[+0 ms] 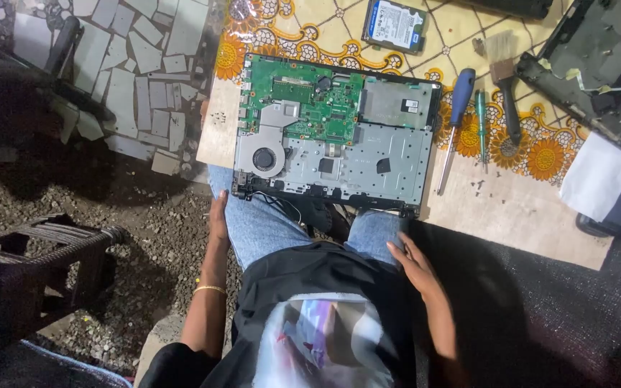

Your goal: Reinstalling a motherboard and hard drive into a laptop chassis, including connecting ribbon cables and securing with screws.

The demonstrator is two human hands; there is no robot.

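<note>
Opened laptop chassis (pixel 336 133) lies bottom-up at the near edge of the counter (pixel 512 212), its green motherboard (pixel 303 97), round cooling fan (pixel 264 158) and grey metal frame exposed. Both hands are off it and empty: the left hand (pixel 218 215) rests flat against the jeans at the left thigh, the right hand (pixel 412 262) lies open on the dark cloth in the lap. Right of the chassis lie a blue-handled screwdriver (pixel 454 118), a thin green screwdriver (pixel 481 126) and a brush (pixel 504 79). A hard drive (pixel 394 25) sits beyond, on the flowered covering.
</note>
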